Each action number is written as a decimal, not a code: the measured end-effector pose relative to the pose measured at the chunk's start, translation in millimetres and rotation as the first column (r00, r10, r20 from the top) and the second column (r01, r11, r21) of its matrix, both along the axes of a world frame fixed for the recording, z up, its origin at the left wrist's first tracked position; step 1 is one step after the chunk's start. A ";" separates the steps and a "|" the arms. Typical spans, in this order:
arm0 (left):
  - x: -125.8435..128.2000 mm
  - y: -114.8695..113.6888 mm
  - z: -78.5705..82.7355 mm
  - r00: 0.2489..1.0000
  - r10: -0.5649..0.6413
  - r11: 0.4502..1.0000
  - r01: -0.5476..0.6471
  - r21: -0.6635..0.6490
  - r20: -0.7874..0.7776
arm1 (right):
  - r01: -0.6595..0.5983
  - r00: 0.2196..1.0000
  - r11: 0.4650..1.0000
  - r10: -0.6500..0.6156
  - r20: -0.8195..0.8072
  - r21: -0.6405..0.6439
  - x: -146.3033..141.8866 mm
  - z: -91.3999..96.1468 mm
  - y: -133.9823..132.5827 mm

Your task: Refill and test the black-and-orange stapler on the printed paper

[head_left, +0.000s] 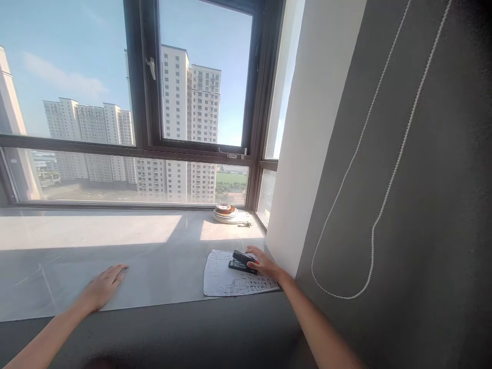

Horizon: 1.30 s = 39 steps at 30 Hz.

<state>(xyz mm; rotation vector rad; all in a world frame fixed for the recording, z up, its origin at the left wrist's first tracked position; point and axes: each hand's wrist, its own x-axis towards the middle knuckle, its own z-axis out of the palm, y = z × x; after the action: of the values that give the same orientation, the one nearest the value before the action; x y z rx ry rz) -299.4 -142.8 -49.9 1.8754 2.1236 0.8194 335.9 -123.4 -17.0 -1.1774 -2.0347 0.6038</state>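
Observation:
On the right of the sill, my right hand [262, 262] grips the back end of a black stapler [239, 260], thumb at its near side and fingers over the top. Under the stapler lie sheets of white paper [219, 279] covered in handwriting, close to the sill's front edge. Whether the stapler rests on the paper or is held just above it, I cannot tell. My left hand [105, 287] lies flat on the pale sill [161, 277] at the left, fingers stretched out and holding nothing.
A stack of round plates or lids [226, 214] stands in the far right corner, with a small dark item [245, 224] beside it. Dark-framed windows [146, 148] rise behind the sill. A beaded blind cord [372, 246] hangs before the grey wall [434, 246] at right.

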 end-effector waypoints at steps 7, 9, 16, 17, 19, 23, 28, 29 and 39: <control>15.6 -6.5 6.4 0.997 0.003 1.000 -0.003 -0.004 -0.081 | 0.037 0.985 0.999 -0.030 0.167 -0.037 -30.4 -20.2 24.8; 16.7 -9.0 9.7 0.999 0.013 1.000 -0.012 0.007 -0.041 | 0.014 0.978 0.999 -0.007 0.209 -0.029 -62.0 -18.4 32.3; 11.5 -15.0 18.6 0.979 0.075 0.994 -0.088 0.061 0.191 | -0.195 0.938 0.980 0.176 0.298 0.033 -215.1 -2.1 50.3; 10.5 -15.2 18.9 0.976 0.086 0.993 -0.100 0.066 0.199 | -0.210 0.933 0.977 0.189 0.305 0.037 -234.6 -1.0 53.2; 8.5 -15.0 19.1 0.974 0.100 0.991 -0.115 0.065 0.206 | -0.244 0.921 0.969 0.217 0.322 0.047 -267.2 -0.5 59.6; 6.0 -14.3 21.1 0.967 0.106 0.991 -0.121 0.051 0.232 | -0.276 0.911 0.959 0.239 0.334 0.064 -308.4 -2.2 68.9; 7.5 -17.9 26.4 0.961 0.131 0.989 -0.145 0.042 0.243 | -0.402 0.875 0.912 0.358 0.326 0.077 -332.5 -1.0 67.0; 7.7 -19.0 27.1 0.959 0.144 0.987 -0.156 0.032 0.245 | -0.425 0.869 0.902 0.383 0.313 0.077 -333.7 -0.8 65.7; 9.4 -20.8 28.2 0.963 0.139 0.988 -0.149 0.029 0.231 | -0.281 0.946 0.958 0.267 0.184 0.058 -235.9 -8.4 37.9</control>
<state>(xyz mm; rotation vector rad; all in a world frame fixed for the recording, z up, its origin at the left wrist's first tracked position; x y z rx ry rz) -290.1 -163.6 -21.7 1.5729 2.1300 1.0683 99.9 -85.6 -25.4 -0.9322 -2.3742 0.5565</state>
